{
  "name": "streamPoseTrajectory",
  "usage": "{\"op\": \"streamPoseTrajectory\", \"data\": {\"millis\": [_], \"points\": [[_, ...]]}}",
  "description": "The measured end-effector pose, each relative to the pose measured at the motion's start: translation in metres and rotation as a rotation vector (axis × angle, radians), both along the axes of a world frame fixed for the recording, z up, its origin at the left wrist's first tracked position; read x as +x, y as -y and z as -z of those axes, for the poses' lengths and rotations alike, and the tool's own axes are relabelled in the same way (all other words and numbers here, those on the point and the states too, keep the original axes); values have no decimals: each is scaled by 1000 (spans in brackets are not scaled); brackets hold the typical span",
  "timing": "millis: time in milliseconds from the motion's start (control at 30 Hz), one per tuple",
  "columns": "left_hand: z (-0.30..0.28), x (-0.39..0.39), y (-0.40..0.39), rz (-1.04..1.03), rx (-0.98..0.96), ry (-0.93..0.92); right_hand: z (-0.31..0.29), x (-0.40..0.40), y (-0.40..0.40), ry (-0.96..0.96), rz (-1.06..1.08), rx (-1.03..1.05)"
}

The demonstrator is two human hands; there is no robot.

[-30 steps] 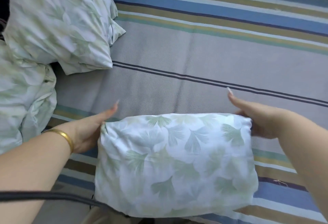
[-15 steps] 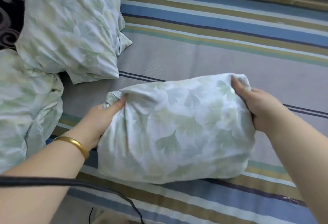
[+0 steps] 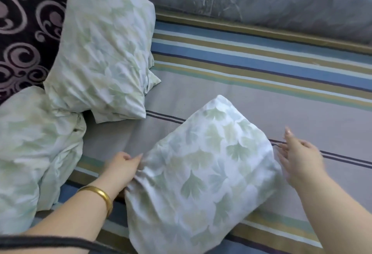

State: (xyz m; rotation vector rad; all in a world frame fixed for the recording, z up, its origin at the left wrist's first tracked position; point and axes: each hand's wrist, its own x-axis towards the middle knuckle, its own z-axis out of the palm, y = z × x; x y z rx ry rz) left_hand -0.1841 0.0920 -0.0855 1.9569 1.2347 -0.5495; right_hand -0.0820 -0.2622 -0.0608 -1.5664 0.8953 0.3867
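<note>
Since half a second ago your right hand has released the pillow and spreads open just beside its right side; whether it touches is blurred. Your left hand pinches its left corner. It lies askew on the bed, toward the near edge. A second pillow sits at the far left corner.

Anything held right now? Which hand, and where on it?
The left hand grips the leaf-print pillow by the bunched fabric at its left edge. The right hand, blurred, is open at the right edge and grips nothing.
</note>
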Motion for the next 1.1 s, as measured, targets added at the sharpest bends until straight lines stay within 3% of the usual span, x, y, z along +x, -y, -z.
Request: {"op": "streamPoseTrajectory", "data": {"millis": [33, 67, 133, 200, 267, 333, 433, 567, 933, 1100], "points": [[-4, 11, 4, 51, 69, 118, 5, -10, 3, -87, -22, -70], [-9, 22, 11, 83, 18, 198, 10, -22, 2, -211, -64, -78], [-16, 41, 27, 160, -206, 195, 16, -37, -8, -342, -145, 96], [-14, 51, 39, 240, -343, 147, 17, -41, -24, -259, -193, 349], [-9, 54, 39, 223, -369, 127, 15, -38, -38, -135, -108, 505], [-5, 52, 28, 169, -389, 98, 17, -41, -51, -99, -13, 502], [0, 42, 11, 129, -454, 43, 23, -58, -70, -132, -73, 408], [-4, 29, 2, 85, -570, -11, 24, -65, -94, -170, -110, 574], [-35, -48, -104, -37, -396, 25, 18, -107, -219, -205, -276, 740], [-36, -74, -142, -59, -347, 76, 27, -148, -263, -207, -170, 607]]}}
